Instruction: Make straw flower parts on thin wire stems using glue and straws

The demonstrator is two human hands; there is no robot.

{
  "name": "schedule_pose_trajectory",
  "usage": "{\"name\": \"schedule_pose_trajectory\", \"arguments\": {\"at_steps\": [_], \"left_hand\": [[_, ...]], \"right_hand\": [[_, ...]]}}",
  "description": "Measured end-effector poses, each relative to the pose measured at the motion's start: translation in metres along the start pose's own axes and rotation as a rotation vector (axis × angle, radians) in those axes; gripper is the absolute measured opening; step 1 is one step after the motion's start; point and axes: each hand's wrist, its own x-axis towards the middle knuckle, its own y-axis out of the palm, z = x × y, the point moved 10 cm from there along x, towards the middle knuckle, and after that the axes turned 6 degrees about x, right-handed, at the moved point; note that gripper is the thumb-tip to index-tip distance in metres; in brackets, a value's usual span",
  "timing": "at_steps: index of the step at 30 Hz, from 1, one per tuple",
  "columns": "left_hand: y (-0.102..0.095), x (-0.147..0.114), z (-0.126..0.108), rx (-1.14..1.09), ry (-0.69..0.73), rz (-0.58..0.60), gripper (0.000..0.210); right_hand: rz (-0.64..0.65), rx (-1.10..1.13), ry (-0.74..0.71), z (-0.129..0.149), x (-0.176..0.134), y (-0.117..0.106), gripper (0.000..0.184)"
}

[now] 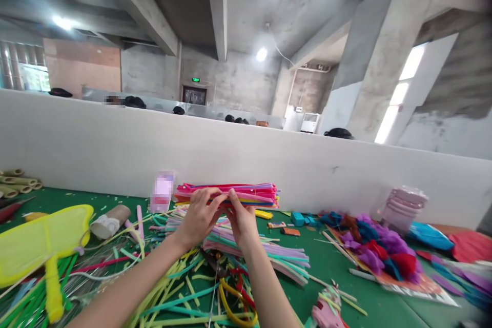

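Note:
My left hand [202, 212] and my right hand [243, 220] meet in the middle, raised over the table. Their fingers are bent and drawn together in a pinch; whatever lies between the tips is hidden or too small to name. Right behind the fingertips is a thick bundle of pink, red and purple pipe cleaners [261, 193], resting by the white partition. Whether the fingers touch it, I cannot tell. Below the hands lies a loose pile of pastel pipe cleaners [284, 261]. Yellow-green stems [154, 287] spread under my left forearm.
A yellow fuzzy shape on a handle [54, 287] and a cardboard roll [115, 218] lie left. Purple, red and blue fluffy pieces [378, 246] and a pink plastic container [403, 207] sit right. A white partition [96, 148] borders the green table [307, 246] at the back.

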Motion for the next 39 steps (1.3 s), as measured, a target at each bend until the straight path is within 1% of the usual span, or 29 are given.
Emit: {"name": "schedule_pose_trajectory", "arguments": {"at_steps": [2, 5, 6, 8, 10, 11, 12, 13, 16, 18, 20, 21, 23, 26, 28, 29, 31, 34, 36, 37, 38, 39], "left_hand": [[-0.012, 0.004, -0.007, -0.069, -0.007, 0.005, 0.043], [-0.024, 0.011, -0.011, -0.218, -0.090, 0.055, 0.046], [-0.028, 0.013, -0.012, -0.266, -0.125, 0.085, 0.044], [-0.037, 0.019, -0.015, -0.333, -0.199, 0.139, 0.031], [-0.055, 0.028, -0.019, -0.371, -0.268, 0.140, 0.018], [-0.066, 0.033, -0.024, -0.385, -0.282, 0.130, 0.017], [-0.080, 0.038, -0.029, -0.381, -0.294, 0.102, 0.018], [-0.095, 0.042, -0.034, -0.359, -0.306, 0.046, 0.017], [-0.137, 0.045, -0.054, -0.277, -0.292, -0.103, 0.008], [-0.152, 0.043, -0.070, -0.247, -0.244, -0.141, 0.007], [-0.162, 0.037, -0.081, -0.203, -0.203, -0.179, 0.008], [-0.166, 0.034, -0.085, -0.164, -0.186, -0.211, 0.008], [-0.175, 0.028, -0.089, -0.065, -0.146, -0.286, 0.008], [-0.180, 0.023, -0.089, 0.019, -0.090, -0.354, 0.010], [-0.180, 0.023, -0.087, 0.017, -0.072, -0.353, 0.010], [-0.179, 0.022, -0.086, 0.017, -0.066, -0.346, 0.010], [-0.178, 0.022, -0.087, 0.028, -0.057, -0.326, 0.011], [-0.178, 0.022, -0.084, 0.044, -0.064, -0.313, 0.011], [-0.173, 0.022, -0.070, 0.055, -0.112, -0.285, 0.012], [-0.166, 0.021, -0.057, 0.074, -0.159, -0.248, 0.015], [-0.155, 0.018, -0.040, 0.102, -0.231, -0.183, 0.018], [-0.138, 0.014, -0.019, 0.148, -0.316, -0.081, 0.021]], "right_hand": [[0.035, 0.002, -0.015, 0.009, -0.009, 0.006, 0.039], [0.082, -0.015, -0.030, 0.018, -0.018, 0.007, 0.041], [0.098, -0.043, -0.051, 0.020, -0.020, 0.006, 0.044], [0.136, -0.125, -0.114, 0.026, -0.022, 0.005, 0.050], [0.187, -0.204, -0.179, 0.033, -0.024, 0.008, 0.055], [0.214, -0.231, -0.200, 0.036, -0.025, 0.011, 0.056], [0.237, -0.244, -0.215, 0.040, -0.027, 0.015, 0.056], [0.264, -0.264, -0.233, 0.044, -0.030, 0.020, 0.055], [0.348, -0.334, -0.285, 0.058, -0.043, 0.039, 0.046], [0.392, -0.386, -0.313, 0.067, -0.053, 0.050, 0.036], [0.416, -0.434, -0.329, 0.072, -0.061, 0.057, 0.025], [0.420, -0.451, -0.329, 0.074, -0.063, 0.058, 0.023], [0.418, -0.505, -0.342, 0.078, -0.065, 0.060, 0.026], [0.412, -0.679, -0.465, 0.089, -0.071, 0.064, 0.029], [0.406, -0.811, -0.563, 0.093, -0.077, 0.067, 0.026], [0.401, -0.856, -0.589, 0.094, -0.078, 0.068, 0.025], [0.399, -0.909, -0.599, 0.092, -0.079, 0.068, 0.025], [0.400, -0.930, -0.586, 0.093, -0.077, 0.067, 0.022], [0.364, -0.929, -0.552, 0.098, -0.069, 0.058, 0.013], [0.317, -0.923, -0.541, 0.104, -0.064, 0.049, 0.010], [0.254, -0.909, -0.536, 0.112, -0.058, 0.038, 0.012], [0.178, -0.890, -0.546, 0.122, -0.053, 0.025, 0.016]]}}
